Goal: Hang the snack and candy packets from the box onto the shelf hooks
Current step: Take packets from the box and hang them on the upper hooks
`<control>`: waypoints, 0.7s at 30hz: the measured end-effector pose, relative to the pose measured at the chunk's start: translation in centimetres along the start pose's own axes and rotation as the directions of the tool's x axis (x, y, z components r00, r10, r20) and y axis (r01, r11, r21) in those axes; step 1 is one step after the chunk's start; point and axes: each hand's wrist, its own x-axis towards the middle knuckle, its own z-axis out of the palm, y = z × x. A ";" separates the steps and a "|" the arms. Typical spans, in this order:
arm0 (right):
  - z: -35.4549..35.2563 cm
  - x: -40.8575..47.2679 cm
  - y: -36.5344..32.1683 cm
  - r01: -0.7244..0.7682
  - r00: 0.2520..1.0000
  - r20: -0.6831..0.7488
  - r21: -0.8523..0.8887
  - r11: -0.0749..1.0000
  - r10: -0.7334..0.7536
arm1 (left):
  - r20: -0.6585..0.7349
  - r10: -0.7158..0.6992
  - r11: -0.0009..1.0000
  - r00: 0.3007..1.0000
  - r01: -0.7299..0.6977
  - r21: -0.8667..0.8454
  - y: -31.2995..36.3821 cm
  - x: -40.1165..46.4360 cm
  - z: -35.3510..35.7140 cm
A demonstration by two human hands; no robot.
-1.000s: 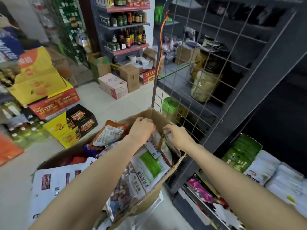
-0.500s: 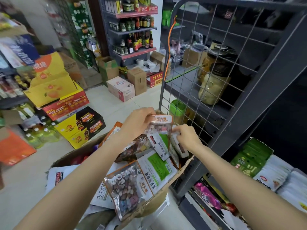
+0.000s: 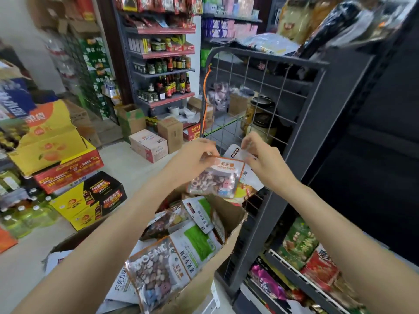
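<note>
The left hand (image 3: 195, 158) pinches the top edge of a stone candy packet (image 3: 216, 177), fingers curled over its orange header, so the clear pouch of mottled candies hangs below and to the right of the grip. The right hand (image 3: 264, 162) pinches the top of a white packet (image 3: 237, 152) tucked just behind the candy packet, thumb and fingers pressed on its upper edge; the two packets overlap and touch between the hands. Both hands are held just in front of the wire grid panel (image 3: 256, 96), near its lower half, with the grid's dark frame post (image 3: 301, 141) close beside the right wrist. Below the hands and in front of the grid panel stands the cardboard box (image 3: 229, 225), its open mouth full of more packets lying flat and tilted, among them a large packet of candy stones (image 3: 156, 275) and one with a green label (image 3: 199, 241); the box's far corner touches or nearly touches the foot of the grid panel. Left of the grid panel the pale floor (image 3: 122, 159) opens up between stacked yellow cartons (image 3: 45, 137) and small boxes (image 3: 148, 145). Through the grid panel sits a lidded jar (image 3: 263, 118). Right of the grid panel, low down, shelves hold bagged snacks (image 3: 301, 241).
</note>
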 end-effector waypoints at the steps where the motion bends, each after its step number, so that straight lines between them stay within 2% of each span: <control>1: -1.5 -0.4 -0.4 0.003 1.000 -0.027 0.005 1.000 -0.002 | 0.009 0.035 0.999 0.999 -0.035 0.001 1.5 0.6 -0.1; 4: -6.5 -2.3 -1.2 0.004 0.990 -0.142 0.041 0.999 0.002 | 0.021 0.117 0.993 0.993 -0.117 -0.022 6.2 2.4 0.0; 8: -13.7 -6.7 -1.1 0.010 0.959 -0.283 0.073 0.997 0.012 | -0.064 0.241 0.959 0.968 -0.248 -0.137 13.8 3.4 1.3; 12: -21.9 -12.9 0.8 -0.058 0.855 -0.499 0.182 0.982 0.143 | -0.185 0.356 0.905 0.916 -0.387 -0.177 22.7 3.6 3.5; 14: -25.5 -16.6 1.8 -0.072 0.799 -0.528 0.393 0.917 0.289 | -0.271 0.363 0.873 0.891 -0.427 -0.236 27.5 3.4 4.7; 16: -28.6 -20.4 2.3 -0.031 0.788 -0.484 0.585 0.810 0.380 | -0.336 0.345 0.831 0.877 -0.451 -0.325 32.5 2.8 6.1; 18: -31.3 -24.1 2.6 0.009 0.786 -0.482 0.635 0.772 0.387 | -0.361 0.319 0.781 0.876 -0.459 -0.423 37.4 2.1 7.7; 21: -35.4 -29.4 3.0 0.069 0.716 -0.591 0.588 0.806 0.370 | -0.339 0.330 0.730 0.881 -0.466 -0.500 44.0 0.9 9.9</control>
